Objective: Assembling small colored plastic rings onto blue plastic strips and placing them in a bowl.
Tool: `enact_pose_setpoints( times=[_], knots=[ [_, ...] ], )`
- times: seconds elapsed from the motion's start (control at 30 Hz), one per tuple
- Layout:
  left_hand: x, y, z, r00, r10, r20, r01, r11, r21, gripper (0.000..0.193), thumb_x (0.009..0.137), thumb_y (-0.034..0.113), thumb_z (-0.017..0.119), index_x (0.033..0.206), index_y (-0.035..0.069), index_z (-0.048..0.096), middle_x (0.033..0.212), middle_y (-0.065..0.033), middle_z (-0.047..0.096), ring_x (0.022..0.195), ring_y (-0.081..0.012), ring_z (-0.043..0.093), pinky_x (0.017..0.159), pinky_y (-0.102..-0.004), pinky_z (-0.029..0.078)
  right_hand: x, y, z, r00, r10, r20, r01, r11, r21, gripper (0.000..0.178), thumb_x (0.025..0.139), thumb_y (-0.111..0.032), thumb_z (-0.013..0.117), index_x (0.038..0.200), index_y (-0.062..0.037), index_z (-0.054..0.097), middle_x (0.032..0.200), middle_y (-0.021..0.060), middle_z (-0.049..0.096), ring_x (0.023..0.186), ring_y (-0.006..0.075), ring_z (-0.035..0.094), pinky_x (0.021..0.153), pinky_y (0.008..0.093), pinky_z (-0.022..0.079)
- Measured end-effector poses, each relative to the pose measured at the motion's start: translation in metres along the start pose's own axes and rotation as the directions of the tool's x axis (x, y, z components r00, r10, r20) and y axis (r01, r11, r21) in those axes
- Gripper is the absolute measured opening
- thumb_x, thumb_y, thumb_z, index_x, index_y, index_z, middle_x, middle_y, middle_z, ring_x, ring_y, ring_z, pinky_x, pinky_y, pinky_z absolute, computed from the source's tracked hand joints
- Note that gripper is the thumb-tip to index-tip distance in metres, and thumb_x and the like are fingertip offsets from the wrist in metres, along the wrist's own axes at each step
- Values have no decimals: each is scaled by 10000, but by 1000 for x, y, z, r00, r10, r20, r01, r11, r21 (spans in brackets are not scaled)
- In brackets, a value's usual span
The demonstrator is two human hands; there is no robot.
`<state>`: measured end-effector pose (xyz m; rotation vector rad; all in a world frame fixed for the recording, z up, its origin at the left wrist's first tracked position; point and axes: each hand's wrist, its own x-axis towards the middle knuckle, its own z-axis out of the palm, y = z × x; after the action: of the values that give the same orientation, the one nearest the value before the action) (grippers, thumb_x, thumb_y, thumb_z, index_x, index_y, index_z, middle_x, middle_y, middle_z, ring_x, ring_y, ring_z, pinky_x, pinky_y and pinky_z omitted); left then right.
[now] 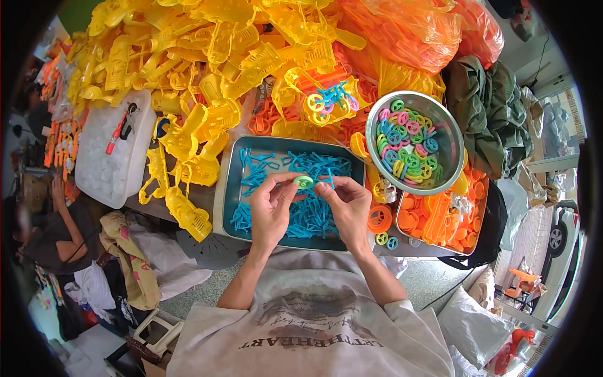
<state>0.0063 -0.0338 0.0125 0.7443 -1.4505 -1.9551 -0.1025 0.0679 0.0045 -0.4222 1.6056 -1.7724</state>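
My left hand (271, 206) pinches a pale green plastic wheel (303, 182) between thumb and fingers. Against it, my right hand (349, 206) grips a small blue plastic frame piece (330, 178); whether the two parts are joined is hidden by the fingertips. Both hands are above a dark teal tray (276, 146) strewn with blue pieces (311, 217) of the same colour. Beyond the tray, a blue frame with yellow and pink wheels (335, 97) rests on yellow parts. To the right stands a metal bowl (447, 151) of small wheels (407, 138) in several colours.
A heap of yellow plastic parts (182, 50) covers the back of the table. Orange pieces (433, 217) fill a tray at right. A white tub (107, 169) at left bears a red-handled tool (115, 135). Loose wheels (382, 239) lie near the front edge. Another person's arm (69, 232) shows at far left.
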Motion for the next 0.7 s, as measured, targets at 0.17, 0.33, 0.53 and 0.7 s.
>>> enact_pose_setpoints(
  times=[0.17,0.33,0.53,0.7],
  knots=[
    [3,-1,4,996,87,19,-88,996,16,176,955,78,540,1072,-39,600,1023,-104,645,949,-155,634,760,-280,565,-4,2,4,993,-55,-105,55,998,-5,153,856,-74,700,928,52,653,868,88,689,797,119,658,729,218,519],
    [6,-2,-3,991,88,101,-99,989,112,172,961,86,533,1058,-34,611,1028,-101,654,924,-125,625,755,-236,521,-3,4,5,981,-156,-118,151,987,-57,137,857,-75,700,896,47,652,827,73,683,770,114,656,683,221,509],
    [6,-2,5,991,116,62,-122,987,101,169,952,68,542,1056,-45,612,1015,-114,666,913,-126,627,775,-239,508,4,1,2,995,95,7,-94,965,244,195,895,-143,667,896,53,655,829,72,671,712,121,646,679,251,553],
    [0,-1,12,976,216,-6,-209,951,226,147,936,40,560,1035,-53,618,1002,-121,675,921,-134,632,786,-257,513,1,6,13,984,163,-66,-132,931,340,193,887,-152,679,901,39,660,819,68,663,729,116,644,686,257,549]
  ],
)
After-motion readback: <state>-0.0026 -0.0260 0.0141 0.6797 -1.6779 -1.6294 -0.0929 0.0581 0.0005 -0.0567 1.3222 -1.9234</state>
